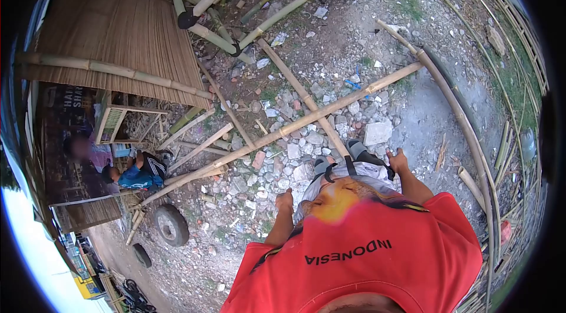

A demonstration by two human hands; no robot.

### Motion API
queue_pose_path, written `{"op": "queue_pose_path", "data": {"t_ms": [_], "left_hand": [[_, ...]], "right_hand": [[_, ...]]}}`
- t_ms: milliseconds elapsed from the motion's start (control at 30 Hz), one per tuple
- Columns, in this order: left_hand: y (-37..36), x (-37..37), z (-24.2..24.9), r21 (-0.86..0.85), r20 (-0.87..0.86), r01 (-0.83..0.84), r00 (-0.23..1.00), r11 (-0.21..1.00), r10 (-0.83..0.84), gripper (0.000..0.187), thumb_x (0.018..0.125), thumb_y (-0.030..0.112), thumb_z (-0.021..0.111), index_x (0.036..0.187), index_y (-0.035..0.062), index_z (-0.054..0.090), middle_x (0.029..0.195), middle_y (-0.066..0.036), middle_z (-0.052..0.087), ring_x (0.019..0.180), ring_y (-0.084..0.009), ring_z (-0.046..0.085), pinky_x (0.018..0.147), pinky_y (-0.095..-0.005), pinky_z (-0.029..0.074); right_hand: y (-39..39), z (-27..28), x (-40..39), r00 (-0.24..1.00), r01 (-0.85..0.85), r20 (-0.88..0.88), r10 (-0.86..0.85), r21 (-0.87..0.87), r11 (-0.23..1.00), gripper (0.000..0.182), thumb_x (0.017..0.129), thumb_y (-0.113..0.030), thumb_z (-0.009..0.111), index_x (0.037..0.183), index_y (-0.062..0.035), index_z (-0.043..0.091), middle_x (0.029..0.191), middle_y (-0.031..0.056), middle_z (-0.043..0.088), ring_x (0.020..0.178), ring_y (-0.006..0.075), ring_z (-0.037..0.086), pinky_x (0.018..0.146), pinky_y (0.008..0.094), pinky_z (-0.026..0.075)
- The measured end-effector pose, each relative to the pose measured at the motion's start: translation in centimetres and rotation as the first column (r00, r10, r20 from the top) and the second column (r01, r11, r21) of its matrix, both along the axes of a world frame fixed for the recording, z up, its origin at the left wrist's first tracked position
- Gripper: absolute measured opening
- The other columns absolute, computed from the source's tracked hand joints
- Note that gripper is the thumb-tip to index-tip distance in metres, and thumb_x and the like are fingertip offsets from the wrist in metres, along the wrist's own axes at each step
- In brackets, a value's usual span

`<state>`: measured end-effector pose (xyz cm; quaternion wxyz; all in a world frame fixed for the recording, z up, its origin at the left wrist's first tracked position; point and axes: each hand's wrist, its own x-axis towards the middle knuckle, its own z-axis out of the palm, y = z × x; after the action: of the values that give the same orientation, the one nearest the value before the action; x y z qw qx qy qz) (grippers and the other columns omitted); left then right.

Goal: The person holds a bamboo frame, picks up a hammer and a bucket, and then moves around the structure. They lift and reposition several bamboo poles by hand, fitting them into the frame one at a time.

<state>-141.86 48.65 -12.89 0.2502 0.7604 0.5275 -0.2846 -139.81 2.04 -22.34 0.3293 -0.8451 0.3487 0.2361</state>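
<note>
My left hand [284, 200] hangs over the rubble at the left of my red shirt, its fingers curled in with nothing visible in them. On the other side, my right hand [399, 161] is near my knee with thumb and finger apart and holds nothing visible. A long bamboo pole [283, 131] lies diagonally across the ground beyond my feet. It crosses a shorter bamboo pole [300, 94], whose near end is by my shoes [357, 149]. Neither hand touches a pole.
A person in blue [137, 178] sits at the left by a wooden frame [112, 121]. Tires [171, 224] lie nearby. A bamboo structure with dark-wrapped joints [187, 18] stands at the top. A long curved pole [463, 118] lies at the right. Broken stones [377, 133] cover the ground.
</note>
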Motion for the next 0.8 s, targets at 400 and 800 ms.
{"op": "queue_pose_path", "data": {"t_ms": [400, 800], "left_hand": [[1.0, 0.1, -1.9, -0.038, 0.072, 0.053, 0.996, 0.998, -0.050, 0.057, 0.081, 0.041, 0.075, 0.122, 0.0014, 0.067, 0.130, -0.023, 0.061, 0.121, -0.0334, 0.059, 0.099, -0.0410, 0.049], [0.5, -0.6, -0.6, 0.014, 0.029, 0.220, 0.975, 0.975, -0.221, 0.072, 0.090, 0.061, 0.051, 0.115, -0.0035, 0.069, 0.129, -0.028, 0.060, 0.125, -0.0392, 0.055, 0.107, -0.0432, 0.040]], "right_hand": [[0.5, 2.1, 0.8, 0.998, 0.050, -0.029, -0.048, 0.074, 0.996, 0.086, 0.091, -0.053, 0.061, 0.145, 0.0080, 0.032, 0.119, 0.0365, 0.061, 0.107, 0.0420, 0.066, 0.094, 0.0432, 0.052], [0.8, 0.9, -0.1, 0.999, 0.025, -0.028, -0.024, 0.047, 0.999, 0.086, 0.090, -0.055, 0.061, 0.144, 0.0074, 0.034, 0.128, 0.0373, 0.056, 0.125, 0.0458, 0.054, 0.105, 0.0445, 0.043]]}}
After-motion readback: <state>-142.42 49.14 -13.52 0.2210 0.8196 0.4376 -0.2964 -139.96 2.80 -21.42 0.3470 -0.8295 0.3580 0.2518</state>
